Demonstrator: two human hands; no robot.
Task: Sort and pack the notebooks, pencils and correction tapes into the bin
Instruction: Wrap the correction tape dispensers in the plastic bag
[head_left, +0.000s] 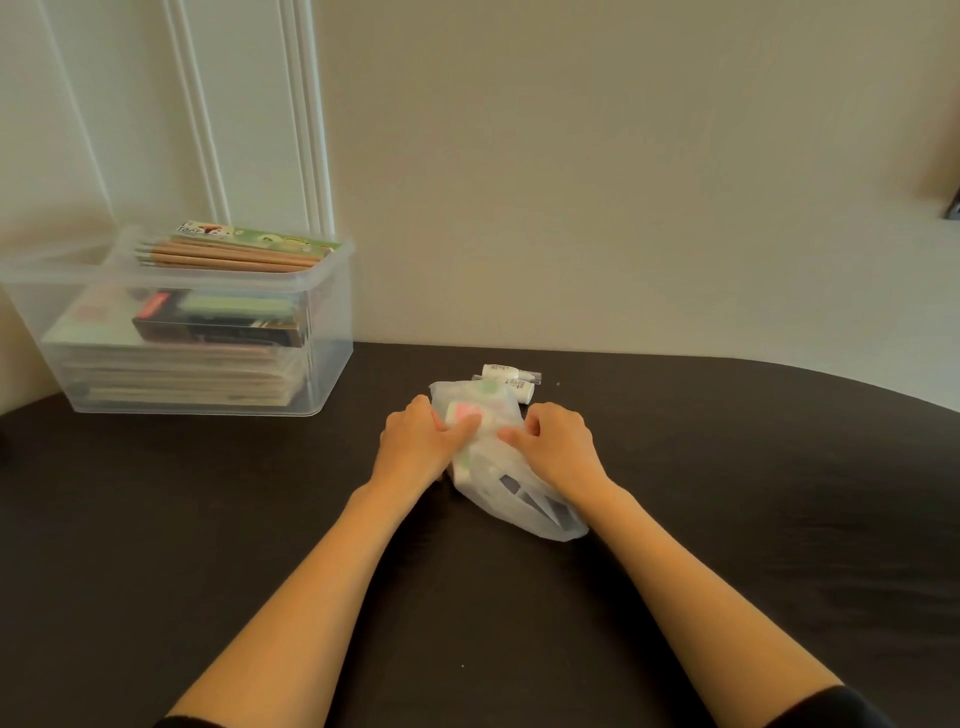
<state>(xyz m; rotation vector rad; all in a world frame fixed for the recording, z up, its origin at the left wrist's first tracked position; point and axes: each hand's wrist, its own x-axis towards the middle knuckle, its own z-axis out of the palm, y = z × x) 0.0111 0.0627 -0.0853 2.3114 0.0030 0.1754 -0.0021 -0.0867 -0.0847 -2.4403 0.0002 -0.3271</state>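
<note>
Left hand (415, 441), right hand (558, 441) grip bag (519, 501); bin (332, 317) far-left

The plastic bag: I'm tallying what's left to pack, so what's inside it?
Through the plastic bag, pink and green shapes show by the left hand. The right hand and crumpled film hide the rest.

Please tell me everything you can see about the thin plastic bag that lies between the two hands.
The plastic bag is thin, whitish, translucent film, crumpled, lying on the dark table. It runs from far left to near right, and its looped end is nearest the camera. Pale contents with pink and green patches show through it. The left hand grips its far part and the right hand pinches its right side. Two small white correction tapes, as they seem, lie just behind it.
</note>
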